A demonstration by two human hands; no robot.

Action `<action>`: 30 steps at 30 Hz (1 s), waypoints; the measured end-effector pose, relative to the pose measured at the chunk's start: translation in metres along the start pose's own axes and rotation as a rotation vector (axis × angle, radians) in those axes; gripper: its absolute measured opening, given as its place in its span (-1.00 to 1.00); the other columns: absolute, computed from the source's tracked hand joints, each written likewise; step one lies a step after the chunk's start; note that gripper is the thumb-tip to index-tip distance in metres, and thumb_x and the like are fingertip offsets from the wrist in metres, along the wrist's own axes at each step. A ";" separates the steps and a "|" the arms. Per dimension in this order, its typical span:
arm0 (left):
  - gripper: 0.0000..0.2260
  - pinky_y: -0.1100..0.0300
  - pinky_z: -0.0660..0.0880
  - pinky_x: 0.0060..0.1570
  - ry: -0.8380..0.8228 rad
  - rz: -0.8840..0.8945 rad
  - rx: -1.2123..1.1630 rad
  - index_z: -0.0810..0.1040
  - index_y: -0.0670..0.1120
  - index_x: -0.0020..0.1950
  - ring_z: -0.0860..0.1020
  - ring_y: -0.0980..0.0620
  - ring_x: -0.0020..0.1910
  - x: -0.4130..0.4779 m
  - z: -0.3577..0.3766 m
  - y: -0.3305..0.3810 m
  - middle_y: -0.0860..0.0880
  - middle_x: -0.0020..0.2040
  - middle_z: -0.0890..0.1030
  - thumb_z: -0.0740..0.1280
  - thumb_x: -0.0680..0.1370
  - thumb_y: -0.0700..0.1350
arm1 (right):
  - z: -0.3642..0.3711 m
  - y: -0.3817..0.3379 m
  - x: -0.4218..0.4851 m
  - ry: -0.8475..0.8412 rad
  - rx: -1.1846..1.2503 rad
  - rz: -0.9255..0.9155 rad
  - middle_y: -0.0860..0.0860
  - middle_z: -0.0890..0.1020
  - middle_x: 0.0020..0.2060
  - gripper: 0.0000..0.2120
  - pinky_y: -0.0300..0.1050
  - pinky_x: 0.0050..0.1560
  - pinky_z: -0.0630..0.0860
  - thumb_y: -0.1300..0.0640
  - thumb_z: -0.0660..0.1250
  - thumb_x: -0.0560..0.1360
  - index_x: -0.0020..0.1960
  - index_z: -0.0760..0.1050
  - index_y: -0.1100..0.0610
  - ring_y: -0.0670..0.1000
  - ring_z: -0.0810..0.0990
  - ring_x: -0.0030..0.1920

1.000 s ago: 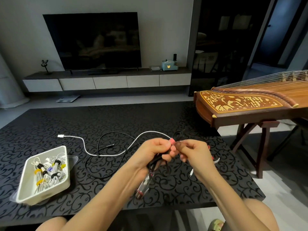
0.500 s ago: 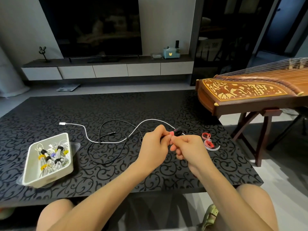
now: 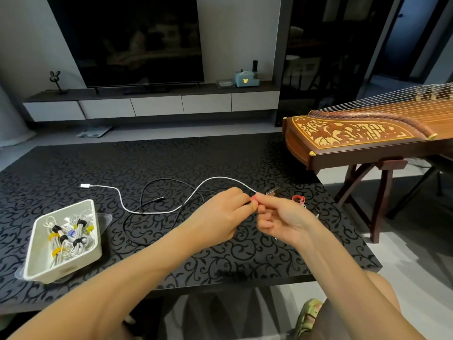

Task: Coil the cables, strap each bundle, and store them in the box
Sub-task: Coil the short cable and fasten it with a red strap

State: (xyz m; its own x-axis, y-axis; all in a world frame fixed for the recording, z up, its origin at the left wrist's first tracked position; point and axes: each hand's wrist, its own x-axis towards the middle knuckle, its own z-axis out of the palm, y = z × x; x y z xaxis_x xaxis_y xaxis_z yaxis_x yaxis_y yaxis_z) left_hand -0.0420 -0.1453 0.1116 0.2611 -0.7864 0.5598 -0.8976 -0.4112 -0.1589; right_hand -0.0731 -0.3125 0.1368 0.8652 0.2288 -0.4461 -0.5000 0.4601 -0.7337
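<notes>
My left hand (image 3: 220,213) and my right hand (image 3: 279,218) meet above the black patterned table (image 3: 171,158), their fingertips pinching a small red strap (image 3: 253,198) between them. A dark bundle is mostly hidden inside my left hand. A white cable (image 3: 157,207) runs loose across the table from its plug at the left toward my hands. A black cable (image 3: 152,192) lies in loops beneath it. The white box (image 3: 36,256) at the left holds several strapped white bundles.
A red strap ring (image 3: 298,199) lies on the table just right of my hands. A wooden zither (image 3: 367,138) on a stand is at the right, past the table edge. A TV and a low cabinet stand at the back.
The view has tilted down and drawn closer. My hands stay together at the red strap, and the dark bundle that hung below my left hand a second ago is now tucked out of sight.
</notes>
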 end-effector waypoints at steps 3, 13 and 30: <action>-0.74 0.07 0.47 -0.21 -0.043 0.152 0.066 0.44 -0.26 0.09 0.52 -0.12 -0.27 -0.002 -0.003 -0.003 -0.17 -0.19 0.60 -0.01 0.58 -0.36 | -0.004 0.009 0.003 -0.008 -0.061 -0.039 0.04 0.43 -0.48 -0.78 -0.32 -0.56 0.17 0.30 0.24 0.54 -0.28 0.47 0.23 -0.12 0.29 -0.55; -0.62 0.14 0.52 -0.12 -0.173 0.556 0.212 0.65 -0.23 -0.10 0.60 -0.05 -0.16 -0.001 -0.015 -0.023 -0.07 -0.16 0.64 0.04 0.65 -0.28 | -0.019 0.022 0.014 -0.122 0.141 0.297 0.08 0.47 -0.43 -0.85 -0.32 -0.57 0.23 0.22 0.36 0.37 -0.32 0.50 0.27 -0.10 0.33 -0.52; -0.42 0.06 0.48 0.08 -0.014 -1.498 -1.361 0.59 -0.12 -0.07 0.60 -0.03 -0.07 0.005 0.045 0.032 -0.04 -0.17 0.66 0.08 0.48 0.37 | -0.022 0.081 0.036 0.435 -0.199 -0.797 0.01 0.65 -0.25 -0.85 -0.28 -0.28 0.48 0.36 0.34 0.49 -0.09 0.56 0.12 -0.10 0.58 -0.29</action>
State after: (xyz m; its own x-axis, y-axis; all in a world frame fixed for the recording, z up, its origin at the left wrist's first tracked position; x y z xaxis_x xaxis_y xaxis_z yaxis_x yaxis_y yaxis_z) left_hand -0.0537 -0.1834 0.0728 0.9032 -0.2289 -0.3631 0.3560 -0.0730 0.9316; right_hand -0.0837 -0.2863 0.0499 0.8859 -0.4520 0.1045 0.2045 0.1783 -0.9625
